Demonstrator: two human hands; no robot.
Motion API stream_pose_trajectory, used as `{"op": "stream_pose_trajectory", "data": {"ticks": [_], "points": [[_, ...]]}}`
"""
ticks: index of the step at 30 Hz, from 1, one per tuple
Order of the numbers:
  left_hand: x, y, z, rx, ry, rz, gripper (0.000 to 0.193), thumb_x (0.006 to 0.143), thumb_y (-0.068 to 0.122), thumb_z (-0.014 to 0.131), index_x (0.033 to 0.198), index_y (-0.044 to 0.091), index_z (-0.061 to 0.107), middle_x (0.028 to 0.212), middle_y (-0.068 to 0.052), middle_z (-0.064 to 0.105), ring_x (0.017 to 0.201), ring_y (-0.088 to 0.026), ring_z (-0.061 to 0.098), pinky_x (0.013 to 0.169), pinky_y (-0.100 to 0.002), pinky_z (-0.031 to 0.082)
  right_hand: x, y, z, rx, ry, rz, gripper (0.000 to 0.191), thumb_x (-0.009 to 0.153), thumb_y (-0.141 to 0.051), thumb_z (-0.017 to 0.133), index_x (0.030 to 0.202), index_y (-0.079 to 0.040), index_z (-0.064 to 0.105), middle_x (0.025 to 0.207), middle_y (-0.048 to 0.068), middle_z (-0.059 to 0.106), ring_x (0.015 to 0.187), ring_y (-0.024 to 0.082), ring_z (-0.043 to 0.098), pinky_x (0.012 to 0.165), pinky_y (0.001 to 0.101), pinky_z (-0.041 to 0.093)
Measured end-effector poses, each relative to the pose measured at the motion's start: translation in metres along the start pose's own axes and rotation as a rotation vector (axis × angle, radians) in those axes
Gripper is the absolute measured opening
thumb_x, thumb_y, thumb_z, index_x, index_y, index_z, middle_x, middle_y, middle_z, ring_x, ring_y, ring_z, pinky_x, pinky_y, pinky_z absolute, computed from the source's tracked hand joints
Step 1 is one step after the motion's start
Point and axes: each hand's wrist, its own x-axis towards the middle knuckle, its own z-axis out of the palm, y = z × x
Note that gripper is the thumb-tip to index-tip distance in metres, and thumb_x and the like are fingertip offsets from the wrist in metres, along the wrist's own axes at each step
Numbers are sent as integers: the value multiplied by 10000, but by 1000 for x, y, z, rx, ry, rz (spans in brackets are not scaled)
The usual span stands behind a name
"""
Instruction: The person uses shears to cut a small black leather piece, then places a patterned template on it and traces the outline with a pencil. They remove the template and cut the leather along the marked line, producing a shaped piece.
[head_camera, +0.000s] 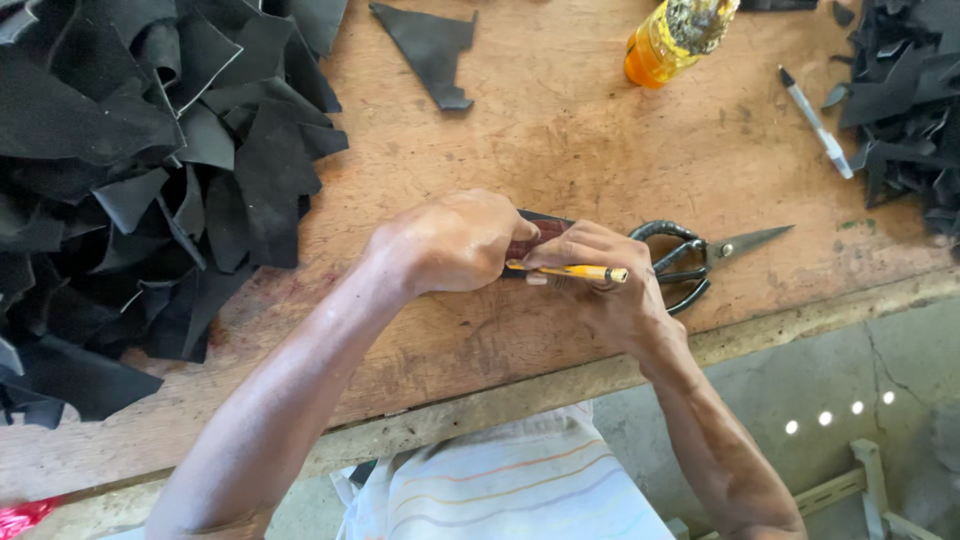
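The left hand (455, 243) presses down, fingers curled, on a small dark piece (535, 232) on the table (560, 130). The right hand (600, 285) pinches a yellow pen (570, 270) against that piece. Scissors (700, 258) lie touching the right hand's far side. Black scraps (130, 180) pile left of the left hand; a bottle (665, 40) and marker (817, 122) sit beyond.
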Motion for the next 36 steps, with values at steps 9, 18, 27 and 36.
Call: {"op": "stream_pose_trajectory", "data": {"ticks": [9, 18, 27, 36], "points": [[1, 7, -2, 35, -66, -68, 549, 788, 39, 553, 1291, 220, 679, 1136, -163, 716, 1079, -352, 673, 895, -457, 532, -9, 8, -23, -134, 23, 71, 213, 798, -13, 849, 976, -90, 759, 931, 19, 763, 856, 209, 684, 753, 335, 568], [8, -4, 4, 56, 5, -4, 588, 781, 4, 534, 1329, 178, 656, 1230, -172, 686, 1159, -358, 633, 968, -438, 506, -22, 20, -51, -93, 21, 231, 252, 804, 92, 749, 1001, -63, 735, 977, 71, 754, 879, 198, 725, 754, 323, 585], [10, 1, -4, 64, -90, -40, 499, 838, 67, 551, 1290, 228, 688, 1115, -145, 733, 1040, -338, 698, 858, -448, 546, -3, 4, -9, -88, -18, -1, 245, 777, -46, 832, 998, -77, 729, 993, 39, 764, 934, 246, 723, 865, 361, 551], [2, 4, -12, 9, -112, -40, 426, 798, 94, 587, 1151, 264, 755, 1027, -122, 760, 968, -315, 714, 783, -439, 542, 0, -3, 10, 88, 11, 138, 195, 883, 20, 759, 1062, -48, 727, 999, 87, 766, 948, 224, 765, 855, 337, 611]]}}
